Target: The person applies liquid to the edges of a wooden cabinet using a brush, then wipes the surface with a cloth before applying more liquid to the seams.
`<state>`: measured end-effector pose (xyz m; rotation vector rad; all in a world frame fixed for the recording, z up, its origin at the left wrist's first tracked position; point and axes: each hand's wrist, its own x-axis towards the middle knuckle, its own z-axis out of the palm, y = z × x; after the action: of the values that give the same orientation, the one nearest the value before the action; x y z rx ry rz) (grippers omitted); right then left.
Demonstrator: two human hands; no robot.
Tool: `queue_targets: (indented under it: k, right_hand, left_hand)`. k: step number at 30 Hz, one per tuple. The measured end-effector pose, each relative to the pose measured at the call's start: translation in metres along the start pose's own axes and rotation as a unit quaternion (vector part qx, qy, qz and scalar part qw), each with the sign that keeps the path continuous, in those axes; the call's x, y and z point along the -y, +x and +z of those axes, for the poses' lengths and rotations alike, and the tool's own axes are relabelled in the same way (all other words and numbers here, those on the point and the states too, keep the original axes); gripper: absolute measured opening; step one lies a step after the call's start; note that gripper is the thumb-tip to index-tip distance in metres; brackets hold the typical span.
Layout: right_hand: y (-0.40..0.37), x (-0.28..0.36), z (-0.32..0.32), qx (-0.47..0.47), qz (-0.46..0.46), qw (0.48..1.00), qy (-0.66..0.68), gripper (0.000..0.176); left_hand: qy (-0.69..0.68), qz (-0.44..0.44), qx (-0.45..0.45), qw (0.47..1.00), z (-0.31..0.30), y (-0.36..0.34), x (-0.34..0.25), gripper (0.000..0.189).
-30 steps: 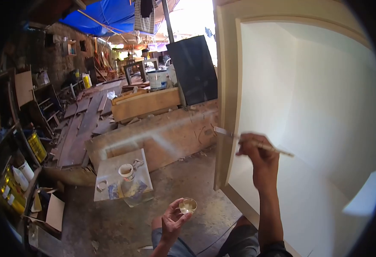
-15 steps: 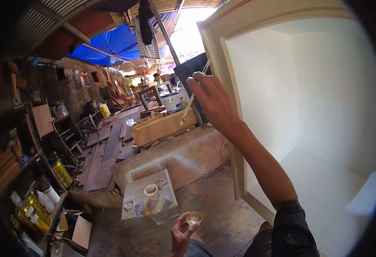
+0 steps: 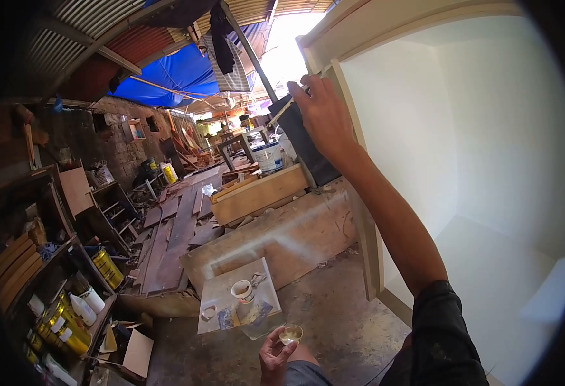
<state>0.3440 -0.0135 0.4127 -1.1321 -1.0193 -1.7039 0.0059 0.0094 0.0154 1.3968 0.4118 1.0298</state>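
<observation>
In my right hand (image 3: 326, 119), raised at the frame of a large cabinet (image 3: 343, 96), is a thin, pale paintbrush (image 3: 279, 114). Its handle sticks out to the lower left, while the other end lies by the frame's edge; whether it touches is too small to tell. The cabinet's frame is beige and its inside is white. Low in front of me, my left hand (image 3: 273, 355) grips a small see-through cup (image 3: 291, 334) with a little pale yellowish stuff in it. My fingers wrap round the cup's side.
A low board (image 3: 236, 321) carries a white tub (image 3: 242, 291) and a ring-shaped piece. Behind it leans a wooden panel (image 3: 295, 248). Gold cans (image 3: 63, 328) and white bottles stand on a shelf at left. Planks (image 3: 173, 241) cover the floor beyond, near a bucket (image 3: 268, 157).
My right hand has moved up and closer to the cabinet frame, and the brush handle has swung from steep to more level. The view has shifted slightly. My left hand still holds the cup.
</observation>
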Motion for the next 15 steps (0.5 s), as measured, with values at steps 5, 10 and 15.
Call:
queue_targets:
  k: [5,10,15]
  right_hand:
    - [0.005,-0.003,0.003,0.001,0.018,1.000,0.009,0.038]
    - [0.010,-0.004,0.005,-0.025,0.031,0.999,0.031,0.035]
    - [0.013,-0.007,0.008,-0.027,0.030,0.998,0.038,0.034]
  left_hand:
    - [-0.005,0.006,-0.002,1.000,-0.007,-0.001,0.008,0.053]
    - [0.001,0.001,-0.009,1.000,-0.010,-0.002,0.010,0.053]
    - [0.014,0.005,-0.009,1.000,-0.012,-0.003,0.008,0.053]
